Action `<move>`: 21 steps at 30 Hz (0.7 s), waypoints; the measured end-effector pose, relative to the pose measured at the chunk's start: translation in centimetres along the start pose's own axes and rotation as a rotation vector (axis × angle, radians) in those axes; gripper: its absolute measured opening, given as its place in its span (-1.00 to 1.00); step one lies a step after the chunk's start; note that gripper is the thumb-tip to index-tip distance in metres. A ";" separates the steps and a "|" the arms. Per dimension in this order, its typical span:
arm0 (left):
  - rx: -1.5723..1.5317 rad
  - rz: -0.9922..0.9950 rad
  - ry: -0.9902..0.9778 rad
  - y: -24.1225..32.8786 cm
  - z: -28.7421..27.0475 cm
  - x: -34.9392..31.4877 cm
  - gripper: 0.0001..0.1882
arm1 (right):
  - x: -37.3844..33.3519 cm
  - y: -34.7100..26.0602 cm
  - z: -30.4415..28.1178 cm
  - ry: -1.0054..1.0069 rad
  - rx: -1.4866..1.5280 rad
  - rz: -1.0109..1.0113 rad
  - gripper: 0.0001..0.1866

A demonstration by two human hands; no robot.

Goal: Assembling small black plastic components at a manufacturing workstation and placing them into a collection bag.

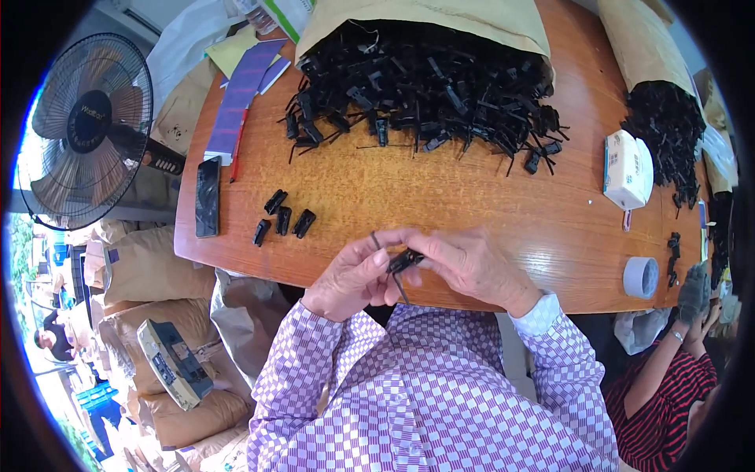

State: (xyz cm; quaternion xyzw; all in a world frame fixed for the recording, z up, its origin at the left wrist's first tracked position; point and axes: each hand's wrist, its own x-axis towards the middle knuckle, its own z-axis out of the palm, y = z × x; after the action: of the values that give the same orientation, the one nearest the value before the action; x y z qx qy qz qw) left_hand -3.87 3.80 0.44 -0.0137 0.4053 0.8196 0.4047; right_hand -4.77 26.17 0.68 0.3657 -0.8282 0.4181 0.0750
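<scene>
Over the table's near edge, both my hands hold one small black plastic part with thin strap-like legs (pixel 403 261). My left hand (pixel 351 275) pinches it from the left, one thin leg sticking up past the fingers and another hanging down. From the right, the fingers of my right hand (pixel 472 267) close on its other end, slightly blurred. Several similar black parts (pixel 283 220) lie in a small group to the left. Beyond my hands, a large heap of black parts (pixel 425 94) spills from the mouth of a brown paper sack (pixel 440 16).
A phone (pixel 208 197), a red pen (pixel 239 145) and purple sheets (pixel 240 98) lie at the left, by a black fan (pixel 88 122). At the right are a tissue pack (pixel 627 169), a tape roll (pixel 641 277), another heap (pixel 664 126) and a gloved co-worker's hand (pixel 694 293).
</scene>
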 end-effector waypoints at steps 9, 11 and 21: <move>-0.339 -0.033 -0.074 -2.7 0.7 -0.6 -0.39 | -0.7 0.2 0.4 -0.093 0.036 -0.085 -0.61; -0.342 -0.038 -0.001 -2.7 1.3 -0.7 -0.49 | -0.7 0.2 0.8 -0.130 0.024 -0.095 -0.59; 0.791 0.408 0.491 -3.3 0.2 -0.8 -0.60 | 0.5 -3.1 4.7 -0.038 0.510 0.457 -0.86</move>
State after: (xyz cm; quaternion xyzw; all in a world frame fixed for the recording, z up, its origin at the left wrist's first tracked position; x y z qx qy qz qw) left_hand -1.02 4.52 -1.32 0.0278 0.7622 0.6384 0.1035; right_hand -2.20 21.24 -0.14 0.1854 -0.7587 0.6108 -0.1298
